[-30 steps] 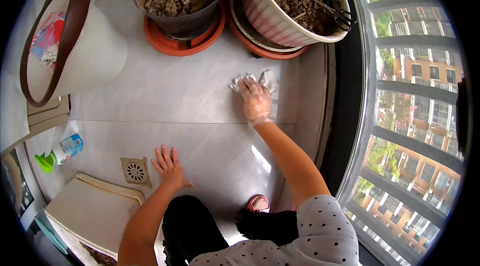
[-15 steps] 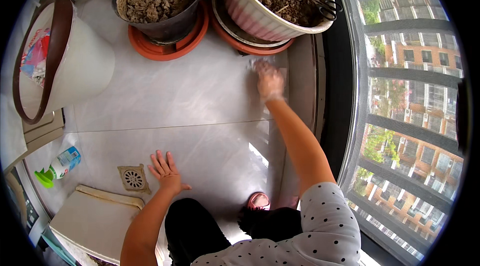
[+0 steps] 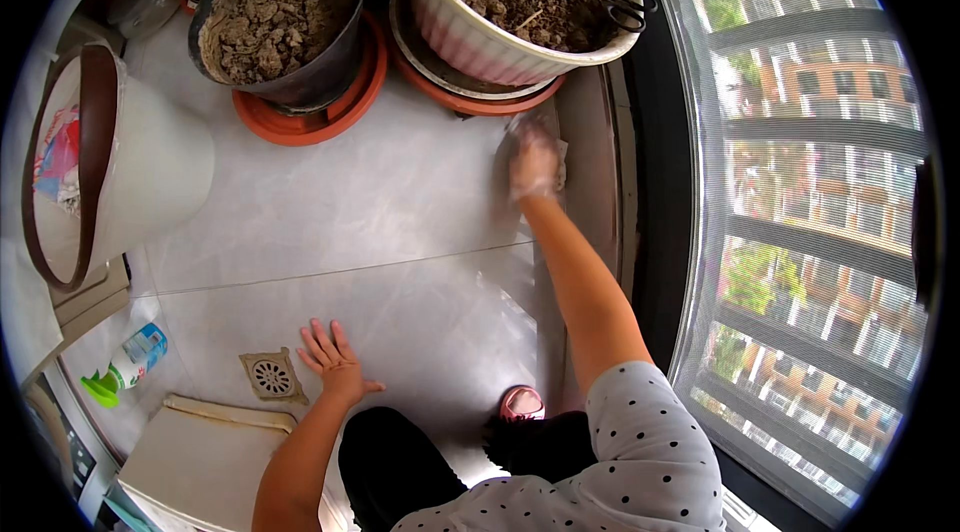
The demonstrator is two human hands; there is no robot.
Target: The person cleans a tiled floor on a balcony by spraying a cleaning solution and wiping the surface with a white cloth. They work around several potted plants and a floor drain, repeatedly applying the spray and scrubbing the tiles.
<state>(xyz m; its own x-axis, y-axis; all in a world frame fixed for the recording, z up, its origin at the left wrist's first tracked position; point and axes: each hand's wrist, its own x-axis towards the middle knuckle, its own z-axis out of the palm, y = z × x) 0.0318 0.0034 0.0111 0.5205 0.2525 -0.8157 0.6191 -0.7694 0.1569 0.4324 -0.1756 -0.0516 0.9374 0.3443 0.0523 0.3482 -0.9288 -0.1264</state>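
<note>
Cloth [image 3: 556, 154], pale and crumpled, lies under my right hand [image 3: 533, 160] in the upper centre of the frame, pressed to the floor [image 3: 380, 202] just below the pink-and-white ribbed pot [image 3: 480, 37].

Head view: the right hand is gloved and motion-blurred; its fingers look spread flat over the cloth, so pressure goes downward, but I cannot tell whether they pinch it. The arm is stretched far forward, which I judge explains the left hand [image 3: 333, 364]: it rests palm-down, fingers splayed, gripping nothing, on the tiles at lower left as a prop for body weight, just beside the square floor drain [image 3: 272, 376].

The ribbed pot and the dark pot [image 3: 280, 27] at upper left both sit on orange saucers [image 3: 310, 117], presumably to catch soil and water. Scissors [image 3: 615, 4] lie on the ribbed pot's soil. A white bin [image 3: 120, 167] lies on its side at left; a spray bottle [image 3: 128, 364] lies at lower left.
</note>
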